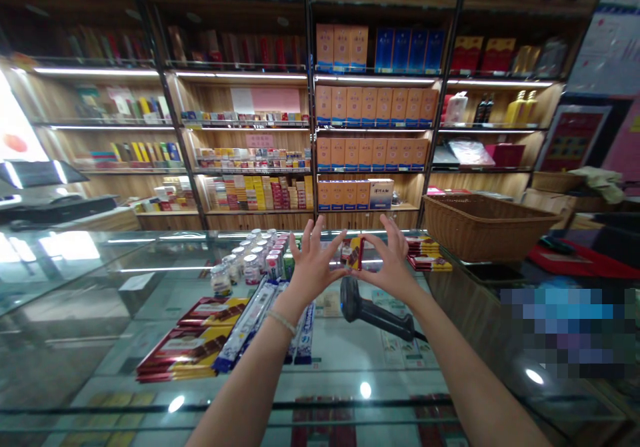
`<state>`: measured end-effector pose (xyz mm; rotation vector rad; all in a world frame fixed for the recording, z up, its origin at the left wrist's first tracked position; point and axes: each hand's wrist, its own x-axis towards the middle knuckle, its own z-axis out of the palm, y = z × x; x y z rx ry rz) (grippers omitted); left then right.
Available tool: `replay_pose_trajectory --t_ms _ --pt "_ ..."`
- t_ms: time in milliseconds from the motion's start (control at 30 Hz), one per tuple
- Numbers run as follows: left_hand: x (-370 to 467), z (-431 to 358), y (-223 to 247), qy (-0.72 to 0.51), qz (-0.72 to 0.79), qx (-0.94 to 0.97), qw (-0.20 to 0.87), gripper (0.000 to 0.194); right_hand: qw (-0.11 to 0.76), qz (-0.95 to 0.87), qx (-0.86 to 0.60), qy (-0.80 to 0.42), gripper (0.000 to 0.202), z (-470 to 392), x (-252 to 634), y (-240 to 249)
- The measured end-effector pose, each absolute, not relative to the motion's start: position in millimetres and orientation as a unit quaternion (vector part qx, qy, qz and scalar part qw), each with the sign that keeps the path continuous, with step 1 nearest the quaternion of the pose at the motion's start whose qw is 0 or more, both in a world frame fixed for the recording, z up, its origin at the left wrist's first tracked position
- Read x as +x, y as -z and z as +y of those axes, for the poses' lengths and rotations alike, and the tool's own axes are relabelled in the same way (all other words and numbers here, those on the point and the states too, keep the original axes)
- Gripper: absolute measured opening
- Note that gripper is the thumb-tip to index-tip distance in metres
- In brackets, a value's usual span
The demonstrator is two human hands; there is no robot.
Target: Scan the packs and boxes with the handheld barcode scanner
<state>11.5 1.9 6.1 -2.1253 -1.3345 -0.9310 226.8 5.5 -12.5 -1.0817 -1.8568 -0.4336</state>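
Observation:
Between my two hands, above the glass counter (pixel 345 360), stands a small red-and-yellow chocolate packet (pixel 354 252). My left hand (pixel 316 260) pinches its left side with thumb and forefinger, other fingers raised. On the opposite side, my right hand (pixel 393 260) grips the right edge in the same way. Just below lies a black handheld barcode scanner (pixel 377 315). Left of it are long blue-and-white packets (pixel 250 323), partly hidden by my left forearm, and a stack of larger red-and-yellow chocolate packets (pixel 190 343). Small jars (pixel 253 267) stand in rows behind them.
More red-and-yellow packets (pixel 427 253) are piled beyond my right hand. A brown wicker basket (pixel 490 227) stands at the right, near a red mat (pixel 575 258). Shelves of orange boxes (pixel 373 153) and small cartons (pixel 260 193) line the back wall.

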Motion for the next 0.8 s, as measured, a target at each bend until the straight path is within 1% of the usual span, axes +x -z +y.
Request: replay_pose_trajectory --t_ms 33,67,167,200,233,500,667,800 --pt "10 2 -8 0.34 -0.491 -0.768 0.229 0.077 0.464 -0.748 -0.44 0.179 0.067 5 227 11" --pt "9 1 -10 0.347 -0.498 -0.762 0.226 0.07 0.468 -0.744 -0.44 0.184 0.066 4 226 10" --pt "10 -2 -16 0.385 -0.516 -0.737 0.207 0.036 0.469 -0.736 -0.443 0.207 0.063 1 223 9" --pt "12 -4 -17 0.398 -0.518 -0.731 0.198 0.029 0.466 -0.735 -0.443 0.217 0.061 1 222 10" --pt "15 -6 -19 0.405 -0.516 -0.73 0.191 0.026 0.461 -0.734 -0.443 0.228 0.06 0 221 10" --pt "32 -16 -18 0.41 -0.482 -0.75 0.193 0.026 0.417 -0.739 -0.429 0.309 0.049 2 210 15" --pt "35 -15 -17 0.41 -0.494 -0.741 0.197 0.018 0.413 -0.746 -0.405 0.33 0.051 3 205 18" --pt "37 -14 -16 0.417 -0.503 -0.731 0.197 0.02 0.41 -0.749 -0.407 0.325 0.055 4 203 20"
